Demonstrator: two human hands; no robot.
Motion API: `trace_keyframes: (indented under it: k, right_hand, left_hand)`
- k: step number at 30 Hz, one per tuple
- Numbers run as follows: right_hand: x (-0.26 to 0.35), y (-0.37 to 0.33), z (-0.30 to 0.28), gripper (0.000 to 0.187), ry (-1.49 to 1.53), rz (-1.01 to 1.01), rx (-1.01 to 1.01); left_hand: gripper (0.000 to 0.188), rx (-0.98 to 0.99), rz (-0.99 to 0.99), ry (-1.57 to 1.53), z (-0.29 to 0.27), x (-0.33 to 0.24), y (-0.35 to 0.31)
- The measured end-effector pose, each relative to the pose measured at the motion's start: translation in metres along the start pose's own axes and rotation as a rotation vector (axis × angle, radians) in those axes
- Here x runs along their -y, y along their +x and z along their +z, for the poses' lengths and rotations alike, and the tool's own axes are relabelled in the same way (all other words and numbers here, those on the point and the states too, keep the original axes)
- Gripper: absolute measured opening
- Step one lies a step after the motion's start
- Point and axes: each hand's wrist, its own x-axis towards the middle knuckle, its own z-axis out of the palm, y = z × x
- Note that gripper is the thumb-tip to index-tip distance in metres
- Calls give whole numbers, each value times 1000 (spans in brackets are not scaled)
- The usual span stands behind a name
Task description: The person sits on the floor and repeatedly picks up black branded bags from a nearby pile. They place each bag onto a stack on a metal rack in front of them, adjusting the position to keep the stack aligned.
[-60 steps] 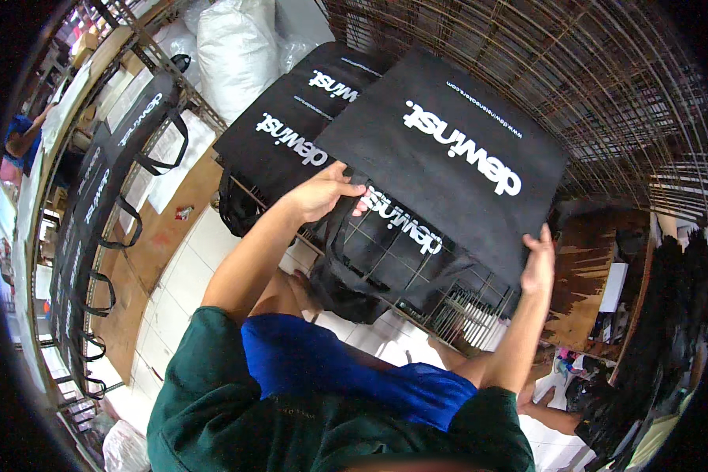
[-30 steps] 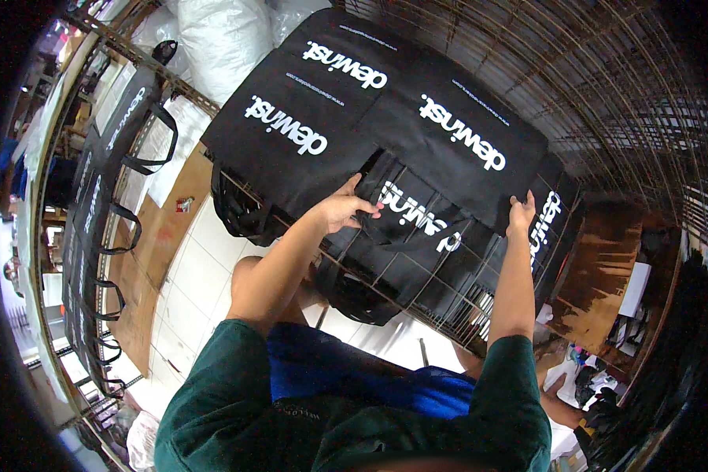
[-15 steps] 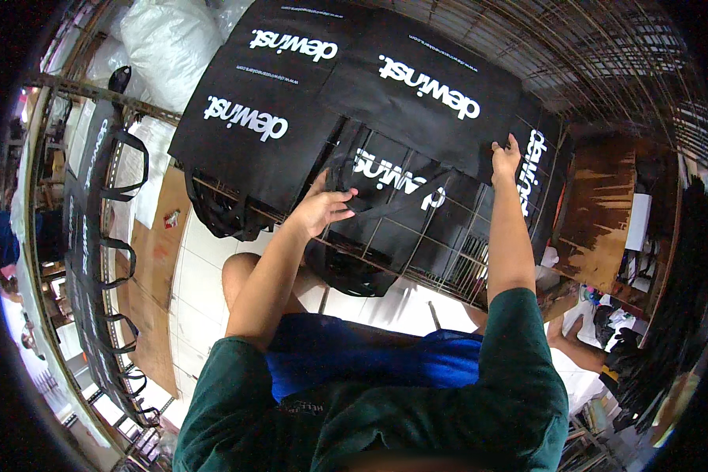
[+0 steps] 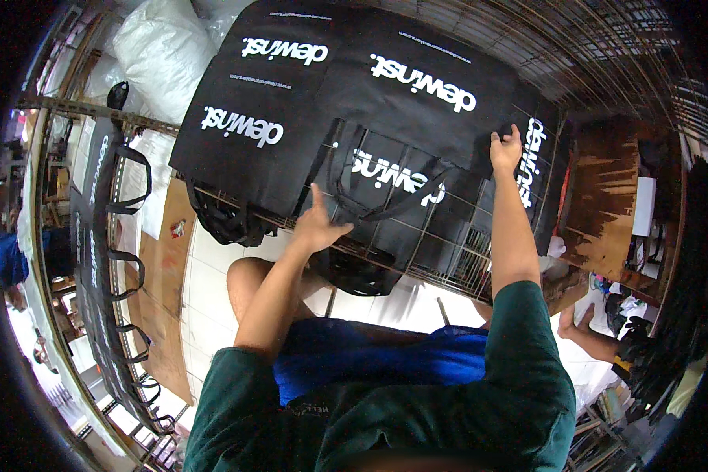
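A large black printed bag [image 4: 417, 75] lies flat across a metal wire rack, with a similar black bag [image 4: 244, 114] to its left. My right hand [image 4: 506, 149] rests at the large bag's right edge, its thumb and index finger apart. My left hand [image 4: 319, 230] is at the rack's near side, index finger stretched toward the bags and thumb out to the side. Beside it, a black strap handle [image 4: 370, 214] loops over another printed bag [image 4: 397, 177]. Whether the left fingertips touch the bag is unclear.
Wire grid [image 4: 448, 259] shows at the rack's near edge, with black handles [image 4: 224, 220] hanging below. Several folded black bags [image 4: 98, 259] line the left rack. A white plastic sack [image 4: 161, 55] stands behind. At right are a wooden board [image 4: 602, 204] and another person's foot [image 4: 582, 322].
My left hand has drawn back slightly toward me, its index finger now stretched out and thumb spread. My right hand stays near the bag's right edge. The view has shifted slightly.
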Motion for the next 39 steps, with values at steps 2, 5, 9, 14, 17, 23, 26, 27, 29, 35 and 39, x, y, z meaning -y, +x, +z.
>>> trace_keyframes:
  k: [2, 5, 9, 14, 17, 23, 26, 27, 29, 35, 39]
  right_hand:
    - [-10, 1, -7, 56, -148, -165, -158]
    - [-14, -22, -29, 58, 27, -326, -181]
    - [-26, -88, -68, 46, 309, -396, -36]
    - [-27, -225, -138, 28, 267, -445, 447]
    - [-59, -285, -160, 26, 292, -565, 715]
    - [-79, -346, -182, 31, 151, -409, 851]
    - [-88, -333, -178, 31, 114, -476, 763]
    - [-77, -329, -188, 33, 51, -460, 718]
    - [-92, -320, -184, 31, 151, -347, 674]
    - [-101, -317, -193, 28, 183, -296, 580]
    - [-106, -319, -190, 29, 235, -306, 596]
  left_hand:
    - [102, -100, 225, 454, -13, 6, -23]
    - [101, 243, 229, -60, -23, -7, -77]
    - [97, 362, 324, -98, 7, -31, -147]
    - [88, 544, 424, -134, 94, 15, -150]
    - [87, 376, 505, 613, 119, 40, -133]
    - [69, 399, 446, 354, 120, 32, -128]
    - [71, 319, 468, 402, 136, 55, -121]
    - [72, 311, 480, 415, 140, 56, -123]
    - [73, 373, 419, 428, 143, 56, -124]
    - [76, 361, 384, 447, 142, 65, -120]
    - [79, 334, 380, 460, 143, 85, -106]
